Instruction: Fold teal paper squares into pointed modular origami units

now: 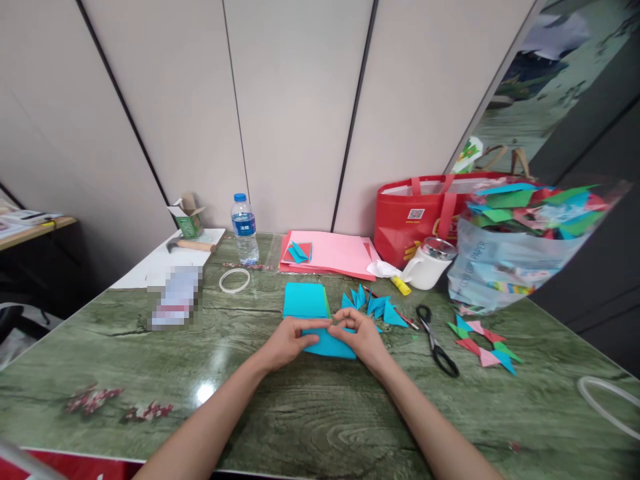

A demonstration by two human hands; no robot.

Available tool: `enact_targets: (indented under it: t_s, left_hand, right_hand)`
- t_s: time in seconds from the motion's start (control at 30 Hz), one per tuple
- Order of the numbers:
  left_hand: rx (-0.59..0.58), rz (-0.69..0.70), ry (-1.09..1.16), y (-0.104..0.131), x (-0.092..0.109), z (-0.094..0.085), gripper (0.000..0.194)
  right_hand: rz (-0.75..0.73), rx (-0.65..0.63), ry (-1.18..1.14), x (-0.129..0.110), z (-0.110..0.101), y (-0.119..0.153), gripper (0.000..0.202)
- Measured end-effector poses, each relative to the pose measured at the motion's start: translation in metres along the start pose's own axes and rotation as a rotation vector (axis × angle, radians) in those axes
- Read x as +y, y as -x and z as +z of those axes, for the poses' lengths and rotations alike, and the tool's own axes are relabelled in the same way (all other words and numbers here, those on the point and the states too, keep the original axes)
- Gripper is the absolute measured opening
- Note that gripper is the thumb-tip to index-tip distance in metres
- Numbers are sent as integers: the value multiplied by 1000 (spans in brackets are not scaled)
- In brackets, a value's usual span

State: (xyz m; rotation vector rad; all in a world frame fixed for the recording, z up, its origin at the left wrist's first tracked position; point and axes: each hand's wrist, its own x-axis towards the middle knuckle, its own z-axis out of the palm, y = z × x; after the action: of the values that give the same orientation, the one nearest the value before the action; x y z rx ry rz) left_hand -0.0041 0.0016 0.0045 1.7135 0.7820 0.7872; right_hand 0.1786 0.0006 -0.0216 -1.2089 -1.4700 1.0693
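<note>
A sheet of blue paper (333, 345) lies in front of me, with both hands at it. My left hand (286, 343) grips its left part, the fingers along the far edge and the thumb on the near face. The thumb and fingers of my right hand (364, 339) pinch its upper right edge. Just behind is a stack of blue paper (305, 300), with a green edge showing on its right side. Folded blue paper pieces (375, 307) lie in a loose pile beyond my right hand.
Right of my hands are scissors (436, 341) and a multicoloured paper ring (486, 345). Farther back stand a white mug (429, 265), a red bag (400, 217) and a plastic bag of paper pieces (510, 260). A water bottle (245, 230), tape roll (234, 281) and hammer (193, 246) are left.
</note>
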Motion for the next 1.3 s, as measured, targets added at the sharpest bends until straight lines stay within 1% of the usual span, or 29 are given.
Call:
enact_targets:
  t_s: [0.07, 0.13, 0.27, 0.33, 0.43, 0.57, 0.73, 0.87, 1.03, 1.17, 1.3]
  left_hand:
    - [20, -6, -24, 0, -1, 0, 32]
    - [49, -9, -37, 0, -1, 0, 32]
    - [120, -15, -21, 0, 0, -2, 32]
    - [159, -18, -5, 1, 0, -3, 32]
    - [203, -10, -6, 1, 0, -3, 31]
    - [203, 5, -43, 1, 1, -3, 31]
    - [201, 42, -68, 1, 5, -1, 30]
    - [217, 40, -62, 2, 7, 0, 30]
    - [237, 40, -48, 1, 7, 0, 29]
    - [259, 27, -43, 1, 7, 0, 29]
    - [293, 25, -63, 1, 10, -1, 29]
  right_hand:
    - [-1, 33, 9, 0, 0, 0, 30]
    - [-13, 29, 15, -2, -1, 0, 32]
    - [-1, -18, 24, -7, -4, 3, 51]
    - [30, -56, 8, -9, -4, 4, 55]
    - [94, -102, -89, -10, -2, 5, 53]
    - [154, -100, -214, -9, 3, 6, 48]
    - [187, -71, -217, -9, 5, 8, 52]
    - [170, -67, -212, -12, 4, 7, 45]
    - [179, -46, -260, -13, 6, 5, 37]
    - [198, -56, -283, -11, 6, 4, 40]
    - [229, -96, -339, -8, 4, 3, 40]
